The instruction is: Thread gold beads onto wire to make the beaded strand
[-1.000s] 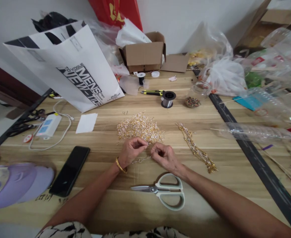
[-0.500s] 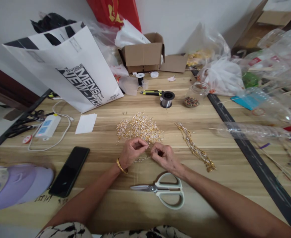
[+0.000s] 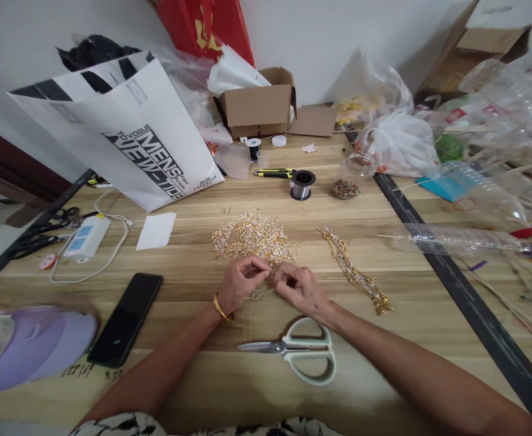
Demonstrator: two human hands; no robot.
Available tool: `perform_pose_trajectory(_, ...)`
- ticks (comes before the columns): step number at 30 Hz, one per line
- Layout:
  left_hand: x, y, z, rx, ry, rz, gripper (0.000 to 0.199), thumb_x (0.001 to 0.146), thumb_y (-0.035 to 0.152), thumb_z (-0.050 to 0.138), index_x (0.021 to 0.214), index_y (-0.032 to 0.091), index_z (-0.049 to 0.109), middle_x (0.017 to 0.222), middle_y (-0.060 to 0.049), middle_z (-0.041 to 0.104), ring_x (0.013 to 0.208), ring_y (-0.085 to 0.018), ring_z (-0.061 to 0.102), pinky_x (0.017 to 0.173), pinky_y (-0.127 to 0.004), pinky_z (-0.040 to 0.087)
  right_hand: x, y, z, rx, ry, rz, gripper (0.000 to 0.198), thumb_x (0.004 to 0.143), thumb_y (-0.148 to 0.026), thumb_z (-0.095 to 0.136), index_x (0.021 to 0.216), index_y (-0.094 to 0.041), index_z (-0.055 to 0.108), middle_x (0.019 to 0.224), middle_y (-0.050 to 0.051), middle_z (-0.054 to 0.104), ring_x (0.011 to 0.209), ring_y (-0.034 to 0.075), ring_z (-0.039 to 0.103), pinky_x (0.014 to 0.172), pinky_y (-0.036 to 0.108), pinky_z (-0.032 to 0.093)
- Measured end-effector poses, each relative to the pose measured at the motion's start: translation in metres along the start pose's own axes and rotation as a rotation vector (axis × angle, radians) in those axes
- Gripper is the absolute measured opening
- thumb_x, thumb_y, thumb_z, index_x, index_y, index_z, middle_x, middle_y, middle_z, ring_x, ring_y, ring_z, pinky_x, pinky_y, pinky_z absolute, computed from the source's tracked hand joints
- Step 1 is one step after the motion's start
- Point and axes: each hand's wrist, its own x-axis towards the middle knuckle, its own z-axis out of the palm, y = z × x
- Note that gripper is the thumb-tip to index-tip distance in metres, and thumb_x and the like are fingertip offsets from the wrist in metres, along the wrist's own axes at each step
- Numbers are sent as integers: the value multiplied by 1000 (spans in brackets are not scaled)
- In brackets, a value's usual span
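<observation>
Above the wooden table, my left hand pinches thumb against forefinger, on something too fine to make out. Close by on its right, my right hand has its fingers curled in, and a thin chain with a small ring runs into it from the left. Fine thread-like strands hang below my left hand. Just beyond both hands lies a pile of small gold and clear beads or pins. Scissors with pale handles rest nearer me, blades pointing left. A bundle of gold and silver chains lies to the right.
A black phone and a power strip are on the left. Wire spools, a cutter knife and a jar of beads stand farther back. A white paper bag and a cardboard box line the wall.
The view has shifted slightly. Both hands keep almost the same pose, fingertips close together; no object has visibly been picked up or put down.
</observation>
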Motion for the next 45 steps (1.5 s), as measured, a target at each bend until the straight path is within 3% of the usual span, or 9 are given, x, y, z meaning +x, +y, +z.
perform_pose_trajectory(19, -1, 0, 4, 147, 42, 99, 7, 74, 18, 65, 69, 15, 60, 74, -4, 65, 73, -14, 61, 71, -26, 50, 1, 0, -1, 6, 9, 4, 13, 74, -8, 48, 63, -16, 50, 55, -5, 43, 51, 7, 39, 48, 18, 29)
perform_pose_trajectory(45, 0, -5, 0, 111, -15, 54, 5, 75, 16, 65, 71, 17, 62, 78, -5, 66, 77, -16, 62, 74, -30, 50, 2, -4, -4, -15, -33, 31, 13, 80, -9, 50, 70, -16, 54, 56, -5, 45, 51, 8, 40, 49, 18, 32)
